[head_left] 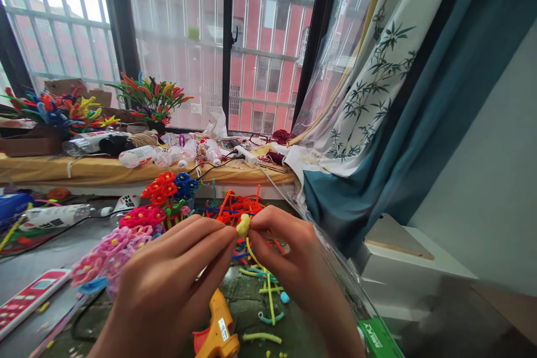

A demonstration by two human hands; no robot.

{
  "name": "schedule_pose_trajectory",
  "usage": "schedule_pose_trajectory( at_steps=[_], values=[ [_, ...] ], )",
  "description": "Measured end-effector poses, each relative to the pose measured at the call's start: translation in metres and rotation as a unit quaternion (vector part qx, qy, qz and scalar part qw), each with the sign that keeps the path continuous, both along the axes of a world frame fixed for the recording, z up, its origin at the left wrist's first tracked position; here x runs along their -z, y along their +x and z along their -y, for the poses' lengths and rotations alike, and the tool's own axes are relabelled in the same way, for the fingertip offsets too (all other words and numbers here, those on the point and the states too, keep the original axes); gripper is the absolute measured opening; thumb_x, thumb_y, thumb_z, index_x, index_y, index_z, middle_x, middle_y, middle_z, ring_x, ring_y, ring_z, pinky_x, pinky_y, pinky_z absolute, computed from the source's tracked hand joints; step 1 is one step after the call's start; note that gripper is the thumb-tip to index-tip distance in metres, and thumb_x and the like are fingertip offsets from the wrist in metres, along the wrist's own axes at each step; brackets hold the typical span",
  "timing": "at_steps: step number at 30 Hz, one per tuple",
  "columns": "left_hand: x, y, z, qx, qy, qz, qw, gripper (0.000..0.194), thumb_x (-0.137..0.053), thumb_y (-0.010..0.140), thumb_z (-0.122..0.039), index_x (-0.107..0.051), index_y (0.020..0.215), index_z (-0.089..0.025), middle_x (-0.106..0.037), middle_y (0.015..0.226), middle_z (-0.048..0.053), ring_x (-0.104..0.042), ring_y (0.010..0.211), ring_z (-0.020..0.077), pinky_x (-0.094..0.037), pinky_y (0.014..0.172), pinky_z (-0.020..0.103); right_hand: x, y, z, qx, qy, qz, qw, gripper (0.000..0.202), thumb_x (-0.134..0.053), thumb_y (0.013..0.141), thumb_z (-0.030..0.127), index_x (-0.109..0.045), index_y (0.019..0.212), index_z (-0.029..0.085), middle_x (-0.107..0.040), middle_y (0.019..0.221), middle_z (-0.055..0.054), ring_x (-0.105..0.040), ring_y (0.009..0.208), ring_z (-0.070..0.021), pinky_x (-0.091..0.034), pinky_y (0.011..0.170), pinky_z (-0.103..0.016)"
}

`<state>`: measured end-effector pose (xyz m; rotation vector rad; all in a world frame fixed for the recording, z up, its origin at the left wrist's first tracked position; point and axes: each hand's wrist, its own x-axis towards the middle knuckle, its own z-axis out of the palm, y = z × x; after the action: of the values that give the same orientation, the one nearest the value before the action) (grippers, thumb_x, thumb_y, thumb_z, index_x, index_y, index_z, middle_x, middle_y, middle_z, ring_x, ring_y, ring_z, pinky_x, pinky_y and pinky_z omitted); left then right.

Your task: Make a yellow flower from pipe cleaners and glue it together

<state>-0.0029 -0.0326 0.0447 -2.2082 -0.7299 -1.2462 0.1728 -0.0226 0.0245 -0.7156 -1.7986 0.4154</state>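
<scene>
Between the fingertips of both hands is a small coiled piece of yellow pipe cleaner [243, 225], with a yellow stem hanging below it. My left hand [168, 274] pinches it from the left, and my right hand [293, 257] pinches it from the right. Below the hands lies an orange glue gun [218, 327], partly hidden by my left hand. Cut pipe cleaner pieces [262, 338] in yellow and teal are scattered beside it. Behind the fingers sits a heap of red pipe cleaners [239, 204]. Pink pipe cleaner flowers [111, 251] stand left of my left hand.
Red flowers [160, 187] and blue flowers [184, 184] rise behind the pink ones. A red and white remote control [31, 296] lies at left. Plastic bottles [136, 156] and a power strip [246, 155] rest on the window ledge. A green box [377, 338] is at lower right.
</scene>
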Motion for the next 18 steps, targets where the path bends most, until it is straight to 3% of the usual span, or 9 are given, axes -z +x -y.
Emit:
schedule_pose_trajectory(
  at_steps=[4,10,15,18],
  values=[
    [0.007,-0.006,-0.001,-0.009,0.000,-0.026,1.000,0.015,-0.051,0.095,-0.011,-0.064,0.101,-0.017,-0.073,0.089,0.003,-0.070,0.075,0.0131,-0.060,0.074,0.021,0.001,0.000,-0.001,-0.004,0.009,-0.012,1.000,0.016,-0.056,0.093,0.011,-0.067,0.084,0.019,-0.064,0.081,0.000,-0.061,0.074,-0.0127,-0.049,0.069,-0.023],
    [0.009,-0.002,0.000,-0.013,0.026,-0.028,0.999,0.019,-0.049,0.096,-0.009,-0.066,0.097,-0.017,-0.074,0.084,0.003,-0.070,0.075,0.0143,-0.062,0.073,0.023,0.003,0.000,-0.001,0.003,0.027,-0.008,1.000,0.016,-0.055,0.094,0.011,-0.066,0.084,0.019,-0.063,0.081,0.000,-0.060,0.074,-0.0131,-0.047,0.069,-0.024],
    [0.024,0.007,-0.004,-0.026,0.041,0.034,0.998,0.030,-0.046,0.095,-0.007,-0.070,0.099,-0.024,-0.076,0.086,0.001,-0.073,0.083,0.0185,-0.063,0.083,0.031,0.003,0.000,-0.001,0.007,0.041,-0.015,0.999,0.014,-0.056,0.093,0.011,-0.064,0.084,0.018,-0.061,0.080,0.001,-0.057,0.073,-0.0125,-0.045,0.067,-0.023],
    [0.029,0.009,-0.005,-0.045,0.062,0.028,0.997,0.030,-0.046,0.096,-0.007,-0.070,0.099,-0.023,-0.075,0.082,0.001,-0.074,0.080,0.0183,-0.063,0.082,0.029,0.002,-0.002,-0.001,0.013,0.041,-0.023,0.999,0.015,-0.056,0.093,0.010,-0.064,0.083,0.018,-0.062,0.080,0.000,-0.058,0.073,-0.0131,-0.045,0.068,-0.024]
  ],
)
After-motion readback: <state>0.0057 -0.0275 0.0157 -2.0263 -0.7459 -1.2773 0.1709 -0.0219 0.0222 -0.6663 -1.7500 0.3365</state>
